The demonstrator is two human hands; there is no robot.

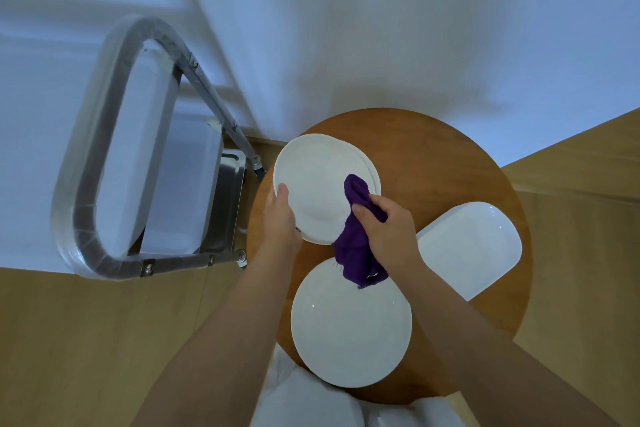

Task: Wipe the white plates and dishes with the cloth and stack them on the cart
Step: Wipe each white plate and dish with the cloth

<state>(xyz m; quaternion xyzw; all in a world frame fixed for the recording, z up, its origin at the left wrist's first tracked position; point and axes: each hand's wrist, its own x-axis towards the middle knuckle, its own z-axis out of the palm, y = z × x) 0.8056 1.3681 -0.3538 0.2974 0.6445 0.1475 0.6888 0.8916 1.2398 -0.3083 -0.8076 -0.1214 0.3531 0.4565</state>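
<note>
Three round white plates show on the round wooden table (433,156), along with one rectangular white dish (474,246) with rounded corners lying at the right side. Two of the round ones sit as a pair at the far side: the held plate (318,180) tilts up above a second plate (375,177), of which only a thin crescent of rim peeks out on the right. The near plate (349,326) lies flat at the table's front edge, glossy and plain, with small glints of light on its rim.

One purple cloth (356,246) is in play (bunched, with a frayed thread at its lower end). The right hand (388,232) has its fingers curled round the cloth, pressing its upper end against the right side of the held plate's face; the cloth's tail hangs down onto the far rim of the near plate. The left hand (280,215) grips the held plate at its left rim, thumb lying on the upper face and fingers hidden beneath.

One metal cart (221,198) stands just left of the table, with white rectangular dishes (180,184) stacked on it; their count cannot be told.
</note>
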